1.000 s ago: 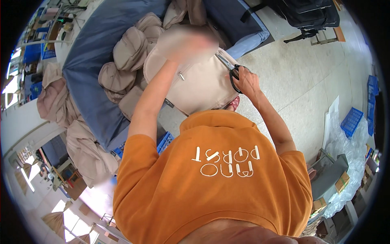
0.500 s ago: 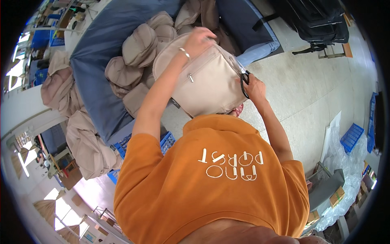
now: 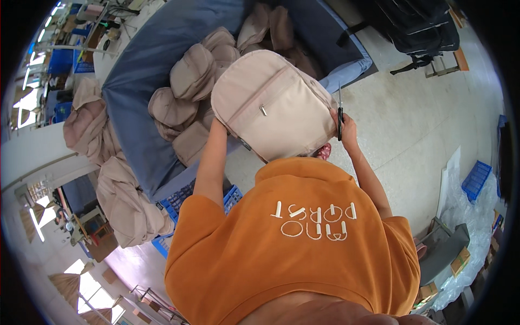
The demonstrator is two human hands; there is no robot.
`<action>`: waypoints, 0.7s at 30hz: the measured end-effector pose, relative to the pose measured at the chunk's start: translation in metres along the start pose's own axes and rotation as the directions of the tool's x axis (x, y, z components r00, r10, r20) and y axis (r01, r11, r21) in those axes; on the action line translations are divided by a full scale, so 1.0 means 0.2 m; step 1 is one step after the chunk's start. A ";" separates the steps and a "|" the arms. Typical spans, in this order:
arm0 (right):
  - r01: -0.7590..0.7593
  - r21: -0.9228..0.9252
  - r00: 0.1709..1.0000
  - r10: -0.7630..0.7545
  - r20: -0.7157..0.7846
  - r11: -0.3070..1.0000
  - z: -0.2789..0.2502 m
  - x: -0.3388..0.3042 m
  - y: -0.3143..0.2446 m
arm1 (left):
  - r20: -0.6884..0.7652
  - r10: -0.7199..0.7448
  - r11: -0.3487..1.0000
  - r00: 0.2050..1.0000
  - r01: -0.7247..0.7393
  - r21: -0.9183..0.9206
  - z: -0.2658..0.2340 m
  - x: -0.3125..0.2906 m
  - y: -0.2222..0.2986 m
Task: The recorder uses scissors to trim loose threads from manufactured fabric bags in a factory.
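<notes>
A beige backpack with a zipped front pocket faces up before my chest. At its left edge is my left hand, its fingers out of sight behind the fabric as it holds that side. My right hand is closed around black-handled scissors, and its fingers also touch the bag's right edge. The scissor blades point away from me, beside the bag. A silver zipper pull hangs from the pocket.
Beyond the bag, a large blue fabric-lined bin holds several similar beige bags. More beige bags hang outside its left side, near a blue plastic crate. Black bags stand far right; plastic sheeting lies at right.
My left hand has moved from the bag's far top edge down to its left side. The scissors in my right hand have turned and stand apart from the bag's top corner.
</notes>
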State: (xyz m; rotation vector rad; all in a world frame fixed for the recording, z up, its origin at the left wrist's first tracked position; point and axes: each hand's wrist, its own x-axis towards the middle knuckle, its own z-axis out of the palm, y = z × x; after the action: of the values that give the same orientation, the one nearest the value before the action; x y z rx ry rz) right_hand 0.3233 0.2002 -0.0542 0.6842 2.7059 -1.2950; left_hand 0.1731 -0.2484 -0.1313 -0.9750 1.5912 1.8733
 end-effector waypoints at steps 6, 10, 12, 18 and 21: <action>-0.268 0.463 0.963 0.220 0.156 0.845 -0.09 -0.16 -0.07 | -0.029 0.322 0.869 0.946 -0.308 -0.388 0.11 -0.39 0.37; -0.164 0.731 0.985 0.067 0.161 0.662 -0.16 -0.17 -0.16 | -0.033 0.561 0.658 0.827 -0.470 -0.588 0.19 -0.86 0.77; -0.183 0.763 0.983 0.109 0.147 0.620 -0.21 -0.14 -0.18 | -0.028 0.670 0.560 0.742 -0.529 -0.638 0.26 -1.14 0.94; -0.204 0.833 0.969 0.225 0.098 0.515 -0.35 -0.14 -0.06 | 0.575 0.735 0.211 0.360 -0.927 0.310 0.60 -1.60 0.81; -0.230 0.810 0.955 0.285 0.081 0.539 -0.41 -0.20 0.04 | 0.841 0.477 0.051 0.256 -0.963 0.264 0.81 -1.42 0.39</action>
State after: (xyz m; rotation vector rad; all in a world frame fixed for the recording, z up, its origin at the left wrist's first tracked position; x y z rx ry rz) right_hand 0.3728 0.2513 0.0028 1.1306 1.7604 -2.4442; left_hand 0.2585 -0.0828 0.1490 1.1068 2.3655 1.2993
